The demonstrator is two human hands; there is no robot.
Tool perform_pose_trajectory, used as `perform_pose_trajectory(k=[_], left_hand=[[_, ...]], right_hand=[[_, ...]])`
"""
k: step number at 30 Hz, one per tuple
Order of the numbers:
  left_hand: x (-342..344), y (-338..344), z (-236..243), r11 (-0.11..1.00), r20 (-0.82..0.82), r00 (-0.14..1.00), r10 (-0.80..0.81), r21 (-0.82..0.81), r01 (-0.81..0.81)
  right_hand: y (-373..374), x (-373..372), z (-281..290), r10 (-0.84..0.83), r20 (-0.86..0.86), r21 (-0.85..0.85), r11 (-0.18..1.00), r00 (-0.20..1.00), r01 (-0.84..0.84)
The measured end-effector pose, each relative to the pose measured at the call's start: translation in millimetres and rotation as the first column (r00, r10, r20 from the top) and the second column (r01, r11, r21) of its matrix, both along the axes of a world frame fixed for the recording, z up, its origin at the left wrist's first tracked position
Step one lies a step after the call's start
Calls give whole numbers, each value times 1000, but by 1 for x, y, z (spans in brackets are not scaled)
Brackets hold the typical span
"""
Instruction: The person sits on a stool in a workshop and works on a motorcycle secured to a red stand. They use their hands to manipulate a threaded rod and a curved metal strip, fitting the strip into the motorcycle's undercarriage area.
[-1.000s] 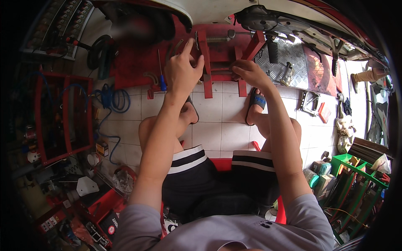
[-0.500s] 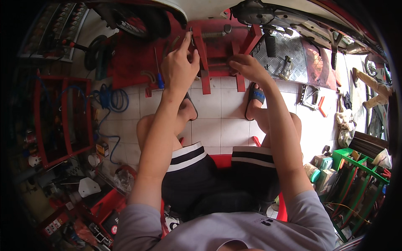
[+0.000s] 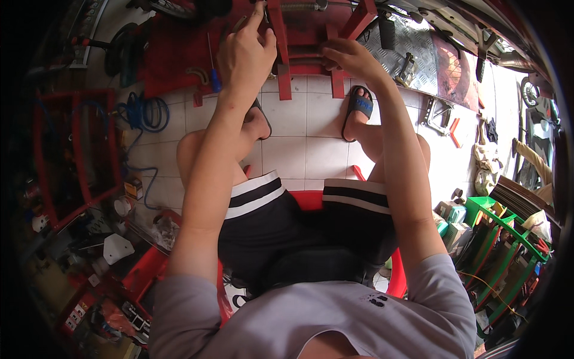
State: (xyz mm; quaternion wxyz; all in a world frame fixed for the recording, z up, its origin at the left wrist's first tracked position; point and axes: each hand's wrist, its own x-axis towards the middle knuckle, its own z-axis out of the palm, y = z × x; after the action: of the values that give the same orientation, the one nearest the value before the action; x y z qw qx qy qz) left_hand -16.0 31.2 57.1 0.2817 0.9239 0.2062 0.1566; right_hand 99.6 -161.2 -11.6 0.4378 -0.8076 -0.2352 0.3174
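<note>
Blue lettering point(image 3: 366, 107) on a sandal, dark print point(image 3: 376, 303) on a shirt.

The lettering runs along the dark strap of the right sandal point(image 3: 354, 117); the print, small and blurred, sits on the grey shirt point(image 3: 317, 305) at the chest. A black, letter-like curve marks a white surface point(image 3: 237, 297) beside the person's lap, partly hidden. White labels point(image 3: 75, 317) at lower left are too small to read.

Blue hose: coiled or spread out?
Partly coiled: the blue hose lies in loops beside the red rack, with one length trailing loose over the floor tiles.
</note>
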Motion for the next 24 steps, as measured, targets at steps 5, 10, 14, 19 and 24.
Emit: perform_pose_trajectory(k=[5,10,14,19,24], left_hand=[[-5,9,-26,992,77,997,-14,128,4],[6,-1,-44,997,387,922,1,71,-31],[19,21,-84,960,340,898,278,-126,-250],[24,28,-190,983,-503,863,50,-127,-131],[0,71,-312,994,-501,858,-112,-68,90]], right_hand=[[11,-9,8,46,-23,-12,999,999,-46],[-3,-4,-15,29,36,-26,999,999,-28],[4,-5,-5,138,106,-182,976,985,-117],[-4,-8,9,175,140,-348,930,975,-117],[-1,-4,2,218,132,-357,921,967,-159]])
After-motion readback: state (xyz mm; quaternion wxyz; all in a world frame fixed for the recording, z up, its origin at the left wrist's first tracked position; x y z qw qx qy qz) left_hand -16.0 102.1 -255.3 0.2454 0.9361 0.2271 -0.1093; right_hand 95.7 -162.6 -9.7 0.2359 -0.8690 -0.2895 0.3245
